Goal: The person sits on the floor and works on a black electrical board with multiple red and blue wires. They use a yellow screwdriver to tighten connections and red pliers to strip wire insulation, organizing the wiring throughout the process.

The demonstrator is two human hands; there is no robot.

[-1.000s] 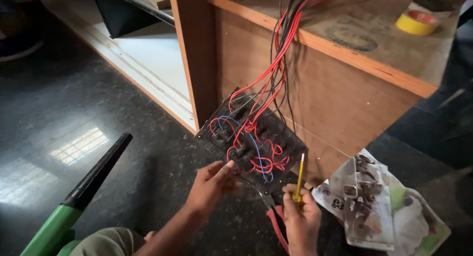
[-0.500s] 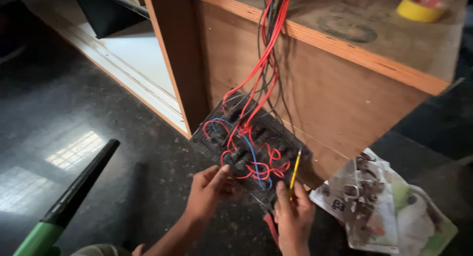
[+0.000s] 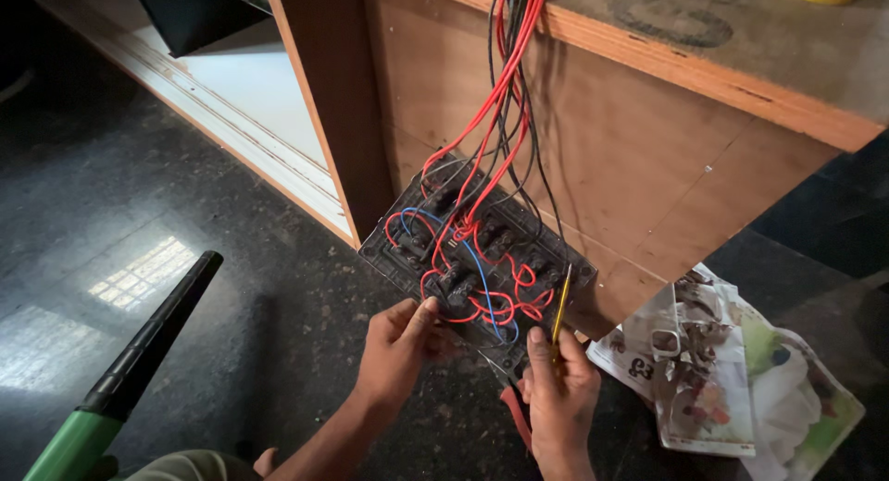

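I look down on a large plywood cabinet [image 3: 648, 175], its tabletop [image 3: 787, 64] running off the upper right, standing on a dark speckled floor [image 3: 231, 287]. Against the cabinet's lower front leans the dark switch panel [image 3: 477, 259], back side toward me, its long axis running from upper left down to lower right, and it lies just above and ahead of both my hands, tilted with its top edge near the wood. A bundle of red and black wires [image 3: 500, 83] drops from the tabletop edge into the panel, where short red loops and one blue wire [image 3: 482, 277] cross between the black switch backs. My left hand [image 3: 398, 351] is at the panel's lower left edge, fingers curled and thumb pressed to the rim, steadying it; my right hand [image 3: 556, 398] sits under the lower right corner, closed around a yellow-handled screwdriver [image 3: 560, 314] whose shaft points up and slightly right into the terminals there. The right hand is therefore the nearer one to the corner terminals, touching distance by way of the tool. Red-handled pliers [image 3: 514, 412] show between my wrists, and they seem tucked under the right hand, though the grip is partly hidden and I cannot be sure. To the right on the floor lies crumpled printed paper [image 3: 732, 379]; at lower left a green and black tube [image 3: 120, 379] slants across the floor.
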